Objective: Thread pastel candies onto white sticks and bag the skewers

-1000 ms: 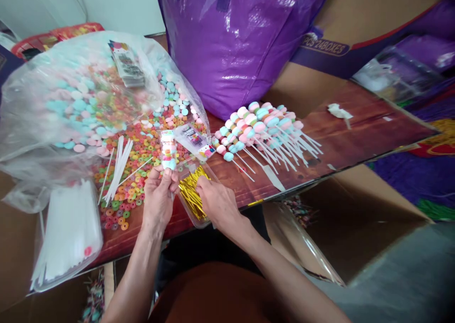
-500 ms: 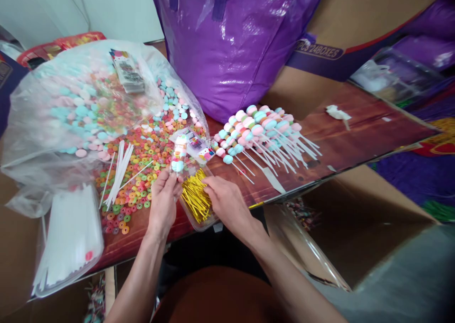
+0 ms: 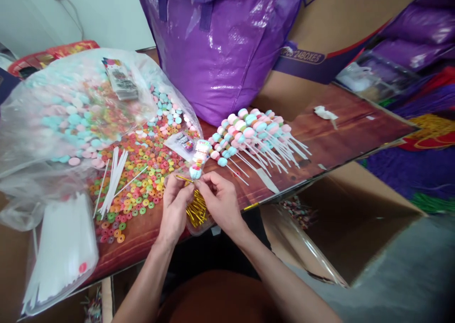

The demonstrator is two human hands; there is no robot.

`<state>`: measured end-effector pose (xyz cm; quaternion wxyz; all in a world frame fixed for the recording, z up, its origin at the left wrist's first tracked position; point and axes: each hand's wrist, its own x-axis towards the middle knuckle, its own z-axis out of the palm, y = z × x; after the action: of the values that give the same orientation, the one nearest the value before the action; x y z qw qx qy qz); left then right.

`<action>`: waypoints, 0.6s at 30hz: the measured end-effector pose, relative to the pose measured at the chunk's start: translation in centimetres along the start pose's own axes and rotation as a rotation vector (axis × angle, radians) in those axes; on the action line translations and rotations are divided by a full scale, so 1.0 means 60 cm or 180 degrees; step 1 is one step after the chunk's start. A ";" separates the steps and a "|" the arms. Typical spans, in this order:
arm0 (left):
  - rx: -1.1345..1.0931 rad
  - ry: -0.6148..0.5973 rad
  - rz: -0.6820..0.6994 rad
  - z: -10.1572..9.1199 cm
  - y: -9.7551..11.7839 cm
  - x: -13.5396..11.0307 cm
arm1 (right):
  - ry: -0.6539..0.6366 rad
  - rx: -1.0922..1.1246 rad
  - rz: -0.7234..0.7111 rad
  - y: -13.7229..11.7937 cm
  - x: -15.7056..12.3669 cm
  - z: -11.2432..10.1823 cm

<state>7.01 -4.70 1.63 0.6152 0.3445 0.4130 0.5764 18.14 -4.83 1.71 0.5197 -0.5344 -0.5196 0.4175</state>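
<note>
My left hand pinches the base of a bagged candy skewer that stands tilted above the table edge. My right hand meets it there, its fingers pinching a gold twist tie against the skewer's neck. Under both hands lies a clear tray of gold twist ties. A pile of unwrapped marshmallow skewers lies just right of the hands, sticks pointing right.
Loose ring candies and white sticks spread on the wooden table at left, beside a big clear bag of candies. A bag of white sleeves lies front left. A purple bag stands behind; open cardboard boxes at right.
My right hand left the tie tray holding a gold tie and came up to the skewer. My left hand moved the bagged skewer rightward and tilted it toward the right hand.
</note>
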 end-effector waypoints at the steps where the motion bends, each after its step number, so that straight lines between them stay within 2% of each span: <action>1: 0.0099 -0.0011 0.0065 0.000 -0.001 0.000 | 0.0016 -0.0064 -0.0042 0.000 0.000 -0.002; 4: 0.0231 0.0106 0.0155 0.003 -0.004 0.003 | -0.0002 -0.0178 -0.0174 0.001 -0.002 -0.005; 6: 0.0061 0.0178 -0.0008 0.008 -0.001 0.005 | -0.0104 -0.0158 -0.0244 0.003 -0.007 -0.005; 10: -0.0549 -0.0049 -0.0761 0.014 0.020 0.005 | -0.0234 0.0017 -0.0340 -0.003 -0.016 -0.009; 12: -0.0917 -0.0275 -0.1319 0.010 0.031 0.004 | -0.0284 0.0052 -0.0470 -0.012 -0.015 -0.017; 14: -0.1257 -0.0471 -0.1860 0.003 0.039 0.002 | -0.0509 0.0075 -0.0642 -0.022 -0.009 -0.028; 16: -0.1427 -0.0554 -0.2152 -0.004 0.043 0.001 | -0.0824 0.0075 -0.0762 -0.028 -0.003 -0.038; 18: -0.1339 -0.0560 -0.2199 -0.006 0.044 0.002 | -0.0963 -0.0149 -0.0863 -0.025 0.002 -0.043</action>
<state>5.59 -4.36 3.84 0.8624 0.1004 0.3234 0.3763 20.49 -5.15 3.46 0.4746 -0.4027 -0.6685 0.4070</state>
